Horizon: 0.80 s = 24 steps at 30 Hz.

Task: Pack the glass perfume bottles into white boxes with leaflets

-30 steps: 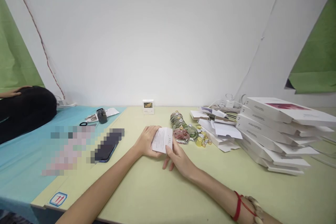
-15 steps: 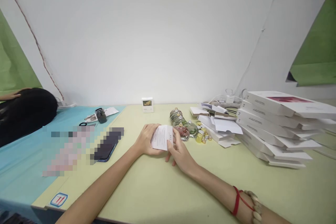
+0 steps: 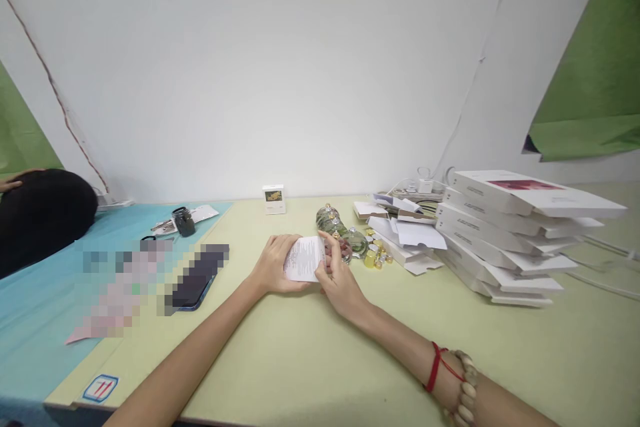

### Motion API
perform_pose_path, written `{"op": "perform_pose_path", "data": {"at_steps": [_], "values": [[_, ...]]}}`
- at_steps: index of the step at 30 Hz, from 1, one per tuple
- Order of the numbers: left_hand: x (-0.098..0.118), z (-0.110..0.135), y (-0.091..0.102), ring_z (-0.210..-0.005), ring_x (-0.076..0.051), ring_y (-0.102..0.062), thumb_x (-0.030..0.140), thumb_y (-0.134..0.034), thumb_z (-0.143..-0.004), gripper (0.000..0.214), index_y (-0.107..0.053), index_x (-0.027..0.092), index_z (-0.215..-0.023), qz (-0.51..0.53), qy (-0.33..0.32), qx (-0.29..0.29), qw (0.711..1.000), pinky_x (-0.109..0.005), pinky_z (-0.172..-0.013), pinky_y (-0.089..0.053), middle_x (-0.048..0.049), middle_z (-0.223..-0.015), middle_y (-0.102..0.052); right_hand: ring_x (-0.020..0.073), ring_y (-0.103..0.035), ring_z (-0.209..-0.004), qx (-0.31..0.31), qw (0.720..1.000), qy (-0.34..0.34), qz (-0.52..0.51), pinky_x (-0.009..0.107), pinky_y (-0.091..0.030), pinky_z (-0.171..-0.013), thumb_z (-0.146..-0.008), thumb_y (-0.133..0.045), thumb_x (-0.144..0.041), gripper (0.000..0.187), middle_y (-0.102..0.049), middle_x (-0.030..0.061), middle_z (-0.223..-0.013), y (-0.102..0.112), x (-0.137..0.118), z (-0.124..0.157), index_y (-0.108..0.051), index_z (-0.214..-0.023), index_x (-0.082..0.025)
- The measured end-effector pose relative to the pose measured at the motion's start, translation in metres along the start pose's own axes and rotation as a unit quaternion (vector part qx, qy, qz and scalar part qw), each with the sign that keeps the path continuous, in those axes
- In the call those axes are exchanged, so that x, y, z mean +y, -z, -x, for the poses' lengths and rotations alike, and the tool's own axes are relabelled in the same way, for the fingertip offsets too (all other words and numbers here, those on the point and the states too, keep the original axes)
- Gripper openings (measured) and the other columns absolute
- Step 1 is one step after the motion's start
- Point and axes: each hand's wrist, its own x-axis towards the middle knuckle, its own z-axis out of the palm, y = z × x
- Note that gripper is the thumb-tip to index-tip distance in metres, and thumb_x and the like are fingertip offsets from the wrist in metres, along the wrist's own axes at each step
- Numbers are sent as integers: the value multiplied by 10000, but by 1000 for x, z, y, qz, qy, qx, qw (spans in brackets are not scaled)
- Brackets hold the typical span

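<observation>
A small white printed box [image 3: 303, 259] is held up between my two hands, above the table's middle. Lines of fine dark print cover the face turned toward me. My left hand [image 3: 274, 263] wraps round its left side and lower edge, the thumb lying along the bottom. On the right side, my right hand [image 3: 340, 280] grips the edge, thumb in front and index finger raised at the top corner. Its other fingers are partly hidden. Just behind that hand lie clear round containers [image 3: 357, 240] with green or reddish contents.
Small yellow-capped jars [image 3: 371, 257] lie beside the containers. Opened white cartons [image 3: 413, 240] and a tall stack of flat white boxes [image 3: 493, 240] stand right. A little white box [image 3: 274, 200] stands near the wall. Left are a phone [image 3: 193, 290], a dark jar [image 3: 183, 221] and a person's dark-clothed leg [image 3: 47, 217].
The view has shifted slightly to the right. My right index finger has lifted to the box's top right corner, and the printed face has tilted a little.
</observation>
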Motion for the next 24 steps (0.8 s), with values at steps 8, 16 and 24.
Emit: {"op": "perform_pose_path", "data": {"at_steps": [8, 16, 24], "values": [[-2, 0, 2, -1020, -268, -497, 512, -621, -550, 730, -388, 182, -1158, 8, -9, -16, 1000, -411, -875, -357, -114, -1124, -529, 139, -525, -543, -17, 998, 9, -60, 229, -386, -450, -843, -279, -228, 441, -504, -26, -612, 5, -2, -2, -227, -1281, -226], [-5, -2, 2, -1023, -276, -495, 498, -605, -558, 719, -379, 181, -1162, 11, -29, -59, 998, -413, -872, -355, -115, -1105, -530, 156, -587, -709, 20, 998, -2, -55, 290, -455, -617, -775, -488, -333, 443, -592, 34, -941, 4, -4, -1, -247, -1131, -230], [-21, 6, -1, -1005, -267, -501, 532, -549, -619, 720, -326, 184, -1209, 33, 19, -43, 998, -416, -873, -371, -120, -1147, -505, 186, -522, -984, 92, 991, 63, 69, 315, -434, -788, -846, -320, -229, 275, -458, 56, -1197, 15, -10, -6, -494, -1059, -245]]}}
